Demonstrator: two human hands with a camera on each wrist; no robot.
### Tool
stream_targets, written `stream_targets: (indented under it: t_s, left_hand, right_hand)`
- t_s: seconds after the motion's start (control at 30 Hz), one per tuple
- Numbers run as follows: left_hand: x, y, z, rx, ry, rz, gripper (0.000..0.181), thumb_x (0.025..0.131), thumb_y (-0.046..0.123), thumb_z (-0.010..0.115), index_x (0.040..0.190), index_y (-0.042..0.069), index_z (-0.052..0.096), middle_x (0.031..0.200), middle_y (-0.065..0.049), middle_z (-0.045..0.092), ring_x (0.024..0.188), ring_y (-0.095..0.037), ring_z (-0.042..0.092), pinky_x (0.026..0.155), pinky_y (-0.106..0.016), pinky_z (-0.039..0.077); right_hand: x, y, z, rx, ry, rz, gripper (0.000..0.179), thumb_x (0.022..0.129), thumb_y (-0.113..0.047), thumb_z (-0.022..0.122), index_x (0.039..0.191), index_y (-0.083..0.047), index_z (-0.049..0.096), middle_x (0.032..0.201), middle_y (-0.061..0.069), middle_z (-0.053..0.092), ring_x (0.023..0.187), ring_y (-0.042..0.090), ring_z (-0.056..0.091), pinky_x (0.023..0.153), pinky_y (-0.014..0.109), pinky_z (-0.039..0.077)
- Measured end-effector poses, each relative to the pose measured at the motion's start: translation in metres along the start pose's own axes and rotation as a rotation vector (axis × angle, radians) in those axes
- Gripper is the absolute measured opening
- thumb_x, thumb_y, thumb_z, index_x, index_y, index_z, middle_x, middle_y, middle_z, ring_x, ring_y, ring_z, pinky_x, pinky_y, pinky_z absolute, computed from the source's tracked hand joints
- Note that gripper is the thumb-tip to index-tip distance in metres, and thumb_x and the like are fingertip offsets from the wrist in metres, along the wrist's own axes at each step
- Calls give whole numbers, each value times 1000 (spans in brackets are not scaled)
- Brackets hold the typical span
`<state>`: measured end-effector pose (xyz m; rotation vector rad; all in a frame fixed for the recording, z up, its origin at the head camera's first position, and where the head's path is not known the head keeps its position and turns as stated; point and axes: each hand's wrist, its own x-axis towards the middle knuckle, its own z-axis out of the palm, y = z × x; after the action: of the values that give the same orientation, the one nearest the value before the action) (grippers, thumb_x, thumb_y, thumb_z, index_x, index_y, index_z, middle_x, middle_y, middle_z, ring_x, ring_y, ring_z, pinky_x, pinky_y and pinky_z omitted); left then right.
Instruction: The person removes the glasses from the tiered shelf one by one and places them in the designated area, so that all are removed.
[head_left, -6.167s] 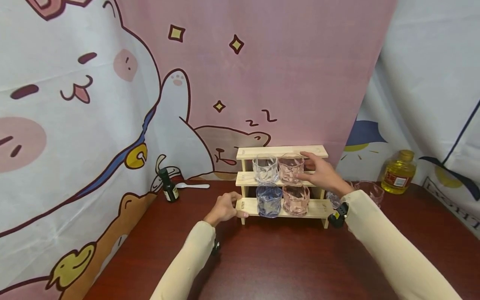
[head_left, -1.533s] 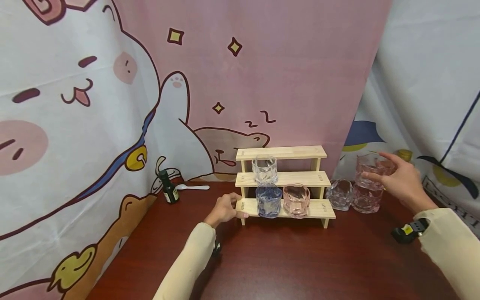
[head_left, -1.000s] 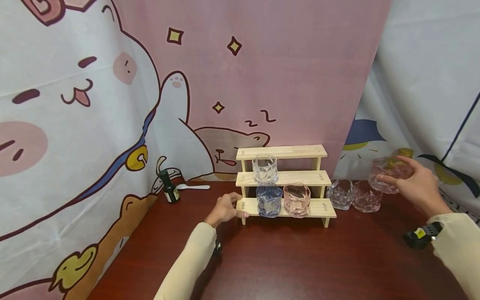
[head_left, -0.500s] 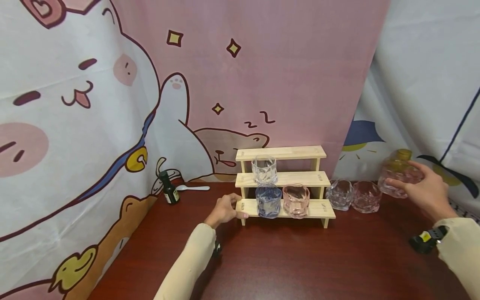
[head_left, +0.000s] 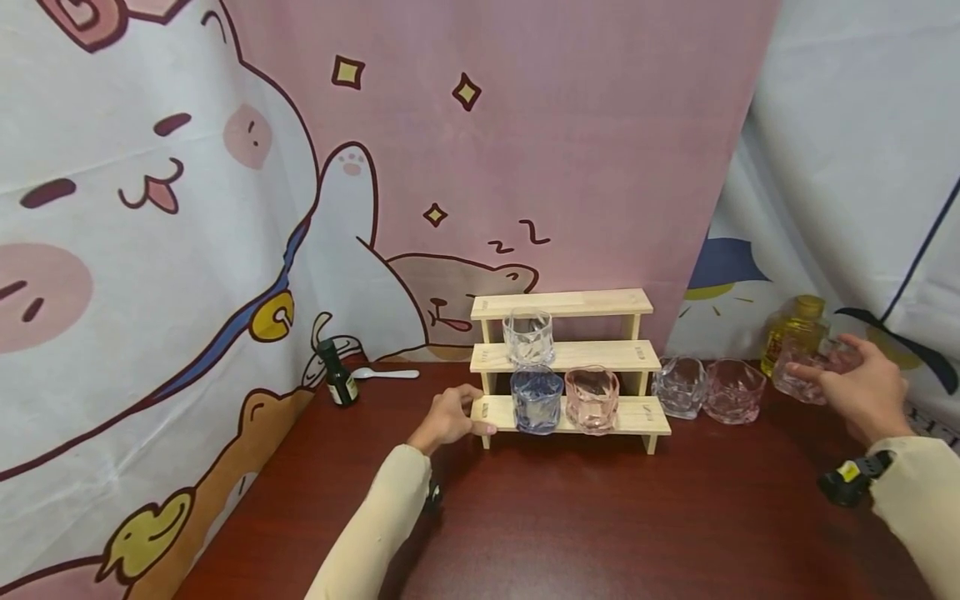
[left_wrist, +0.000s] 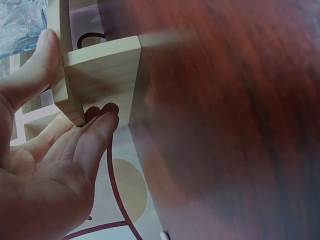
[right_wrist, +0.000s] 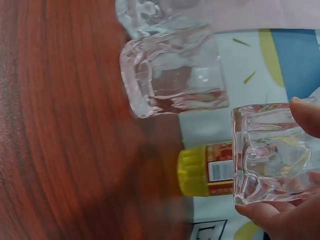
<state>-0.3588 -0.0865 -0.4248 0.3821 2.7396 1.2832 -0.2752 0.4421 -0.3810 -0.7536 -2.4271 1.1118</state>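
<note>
My left hand [head_left: 447, 417] grips the left end of the lowest tier of a three-tier wooden display rack [head_left: 637, 414], thumb on top and fingers beneath, as the left wrist view shows. At the far right, my right hand [head_left: 873, 392] holds a pink-tinted glass [right_wrist: 270, 150] between thumb and fingers. That glass is in the air, in front of a yellow oil bottle [head_left: 804, 321]. On the lowest tier are a blue glass [head_left: 537, 402] and a pink glass [head_left: 592, 402]; a clear glass [head_left: 528, 337] stands on the middle tier.
Right of the rack, a clear glass [head_left: 680, 389] and another pink glass [head_left: 733, 393] stand side by side on the dark red table [head_left: 562, 517]. A small dark bottle [head_left: 337, 375] and a white spoon [head_left: 386, 373] are at the back left. Printed cloth [head_left: 600, 150] hangs behind.
My right hand has taken the pink glass off the middle tier and carried it right, past the standing glasses, then lowered it. My left hand stays on the rack.
</note>
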Motion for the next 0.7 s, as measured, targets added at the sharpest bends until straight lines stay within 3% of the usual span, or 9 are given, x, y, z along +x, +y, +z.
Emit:
stream_targets:
  t_s: [0.2,0.37,0.6,0.7]
  left_hand:
    - [2,-2,1,26,13,-5,58,70,12,92,122,6,66,123,-15,72,103,-21,66,81,-30,53]
    - [1,-1,0,25,14,1,58,69,11,92,121,6,66,122,-16,72,102,-21,65,79,-29,52]
    - [0,-1,-1,16,24,-1,58,69,11,93,120,5,66,123,-17,72,105,-23,65,83,-32,53]
    - [1,-2,-1,24,21,-2,59,68,12,93,120,6,66,123,-16,72,105,-23,65,84,-33,53]
  right_hand:
    - [1,9,10,-20,-6,16,90,94,-28,66,159,1,10,156,41,21,144,60,11,113,71,14]
    - [5,17,18,-27,-8,63,89,94,-28,66,159,1,12,157,40,19,145,59,10,111,71,17]
    - [11,32,24,-43,-90,21,92,94,-33,68,156,7,13,153,42,26,140,62,18,105,70,31]
    - [12,35,27,-34,-102,35,93,93,-34,69,156,6,14,153,42,26,139,62,19,105,70,30]
